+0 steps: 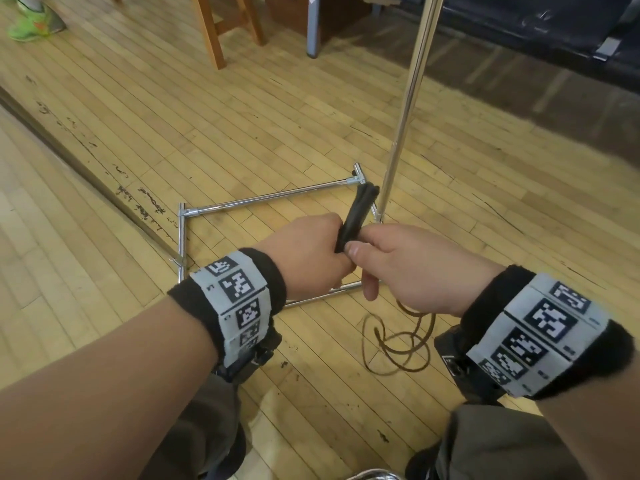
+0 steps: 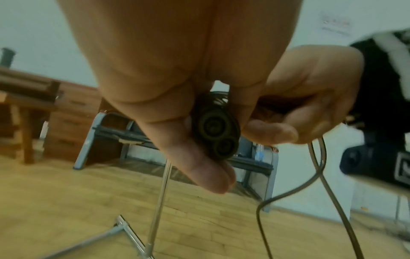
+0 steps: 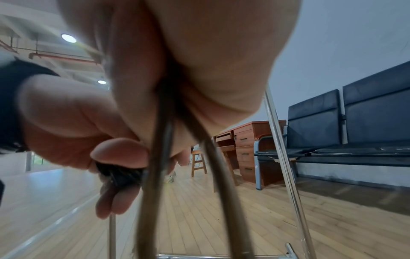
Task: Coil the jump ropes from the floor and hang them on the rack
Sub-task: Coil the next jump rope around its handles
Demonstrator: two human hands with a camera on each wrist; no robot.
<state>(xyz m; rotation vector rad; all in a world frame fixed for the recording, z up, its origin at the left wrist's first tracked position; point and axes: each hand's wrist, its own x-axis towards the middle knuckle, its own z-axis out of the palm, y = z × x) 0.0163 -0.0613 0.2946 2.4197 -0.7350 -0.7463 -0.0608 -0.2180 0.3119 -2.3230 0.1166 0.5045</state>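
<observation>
The two handles (image 1: 356, 216) sit side by side at centre, the left hand (image 1: 304, 252) at their 9 o'clock, the right hand (image 1: 415, 265) at 3 o'clock. The rope (image 1: 398, 341) loops on the floor (image 1: 242, 116) at 5 o'clock. The rack (image 1: 405, 109) pole rises toward 12 o'clock, its base frame beneath the hands.

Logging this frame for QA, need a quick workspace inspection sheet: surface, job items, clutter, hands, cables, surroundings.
Surface: wooden floor, scuffed along a dark strip.
Job's things: jump rope handles held together; rope hangs in loose loops to the floor; chrome rack base and upright pole ahead.
Clutter: nothing seen.
Grippers: left hand grips the handles; right hand pinches the rope strands beside them.
Cables: nothing seen besides the rope.
Surroundings: wooden stool, dark bench seats, a person's green shoe.
</observation>
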